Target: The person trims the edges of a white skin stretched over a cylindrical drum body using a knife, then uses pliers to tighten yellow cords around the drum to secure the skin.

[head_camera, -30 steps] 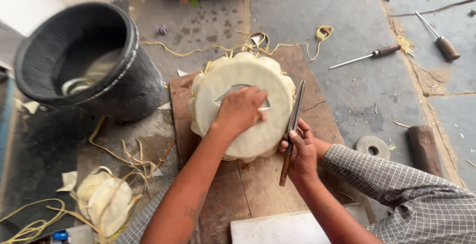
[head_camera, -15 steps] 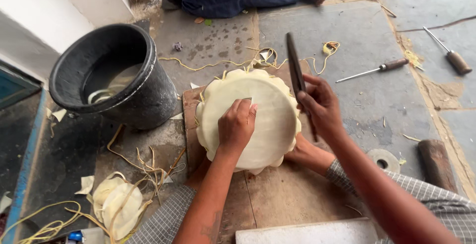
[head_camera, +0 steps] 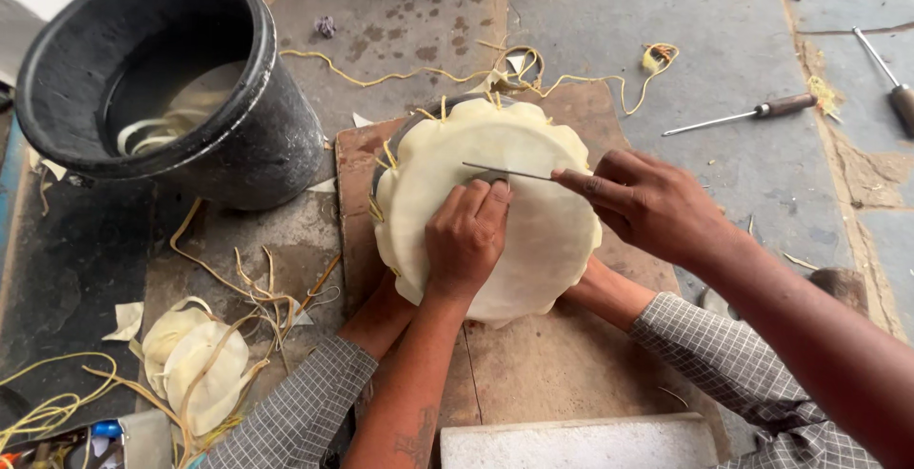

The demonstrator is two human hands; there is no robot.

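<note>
A round drum frame covered with pale wet hide (head_camera: 533,240) lies on a wooden board (head_camera: 562,364). My left hand (head_camera: 466,240) presses flat on the middle of the hide. My right hand (head_camera: 657,207) grips a knife, and its thin metal blade (head_camera: 505,172) lies across the hide pointing left, just above my left fingertips. Another person's arms in checked sleeves reach in from below. One of their hands (head_camera: 381,312) is at the drum's lower left edge, and their other forearm (head_camera: 609,293) is at its lower right edge.
A black bucket (head_camera: 276,136) with water and strips stands at the upper left. Yellow lacing strips (head_camera: 400,77) trail behind the drum. Hide scraps (head_camera: 195,364) lie at the lower left, two screwdrivers (head_camera: 762,109) on the concrete at the right, and a white block (head_camera: 581,442) at the front.
My right hand brought the knife down from upright beside the drum's right edge and laid the blade across the hide. My left hand stayed pressed on the hide.
</note>
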